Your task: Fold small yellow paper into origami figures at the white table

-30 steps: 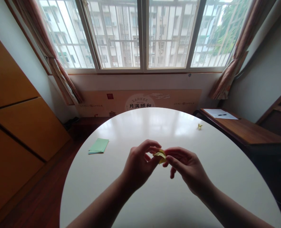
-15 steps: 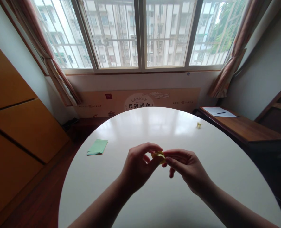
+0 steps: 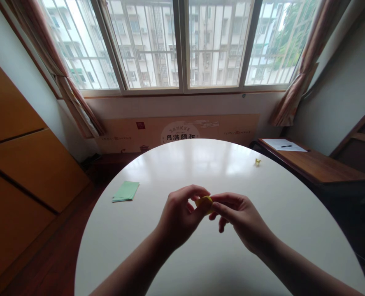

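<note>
Between my two hands, above the middle of the white round table (image 3: 133, 242), is a small folded piece of yellow paper (image 3: 204, 202). My left hand (image 3: 182, 211) pinches it from the left, thumb in front and fingertips over the top. From the right, my right hand (image 3: 236, 213) grips its edge between thumb and index finger, the lower fingers curled loosely beneath. Fingers cover part of the paper, so its full folded shape is hidden.
A small stack of green paper sheets (image 3: 126, 191) lies at the table's left. Near the far right edge stands a little folded yellow paper figure (image 3: 257, 162). Beyond it, a wooden side table (image 3: 327, 166) bears a white sheet (image 3: 281, 145) with a pen.
The yellow paper has turned slightly in my fingers; its upper flap now looks flatter and smoother. My right hand has shifted a little to the left.
</note>
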{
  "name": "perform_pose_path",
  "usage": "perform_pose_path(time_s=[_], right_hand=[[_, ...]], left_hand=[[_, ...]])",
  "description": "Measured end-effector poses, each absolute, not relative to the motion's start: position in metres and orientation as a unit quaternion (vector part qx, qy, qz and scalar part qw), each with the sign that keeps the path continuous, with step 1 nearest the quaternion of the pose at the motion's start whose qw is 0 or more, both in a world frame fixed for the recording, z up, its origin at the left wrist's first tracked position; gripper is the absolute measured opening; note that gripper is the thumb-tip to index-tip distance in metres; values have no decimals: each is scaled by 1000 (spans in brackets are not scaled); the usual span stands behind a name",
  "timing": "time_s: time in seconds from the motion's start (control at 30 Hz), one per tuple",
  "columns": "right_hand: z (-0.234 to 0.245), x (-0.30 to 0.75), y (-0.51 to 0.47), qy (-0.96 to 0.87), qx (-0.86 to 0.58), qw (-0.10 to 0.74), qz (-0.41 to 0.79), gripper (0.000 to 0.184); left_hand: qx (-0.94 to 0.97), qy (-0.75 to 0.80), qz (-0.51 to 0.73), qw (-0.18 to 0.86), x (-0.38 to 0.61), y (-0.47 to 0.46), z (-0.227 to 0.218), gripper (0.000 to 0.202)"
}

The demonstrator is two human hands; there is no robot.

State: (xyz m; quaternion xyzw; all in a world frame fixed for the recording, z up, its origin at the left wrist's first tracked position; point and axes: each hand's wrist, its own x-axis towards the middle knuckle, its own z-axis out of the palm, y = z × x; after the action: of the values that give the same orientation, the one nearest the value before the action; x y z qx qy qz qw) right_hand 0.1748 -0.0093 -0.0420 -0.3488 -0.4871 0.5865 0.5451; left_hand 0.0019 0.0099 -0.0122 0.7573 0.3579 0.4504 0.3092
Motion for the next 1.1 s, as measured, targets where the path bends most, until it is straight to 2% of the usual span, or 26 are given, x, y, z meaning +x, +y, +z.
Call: perform_pose_path(time_s=[0.4, 0.6, 0.73, 0.87, 1.1], right_hand=[[-43, 174, -8, -462, -389, 509, 613, 31], [-44, 171, -9, -444, -395, 496, 633, 34], [-47, 173, -8, -439, -392, 504, 632, 33], [-47, 176, -7, -435, -389, 501, 639, 31], [-46, 178, -8, -453, -396, 490, 630, 32]], left_hand=[[754, 394, 430, 302, 4, 15, -18, 9], [756, 387, 432, 303, 5, 16, -19, 18], [759, 368, 413, 344, 3, 13, -15, 30], [742, 322, 399, 432, -3, 16, -12, 39], [743, 295, 356, 485, -13, 25, -7, 38]])
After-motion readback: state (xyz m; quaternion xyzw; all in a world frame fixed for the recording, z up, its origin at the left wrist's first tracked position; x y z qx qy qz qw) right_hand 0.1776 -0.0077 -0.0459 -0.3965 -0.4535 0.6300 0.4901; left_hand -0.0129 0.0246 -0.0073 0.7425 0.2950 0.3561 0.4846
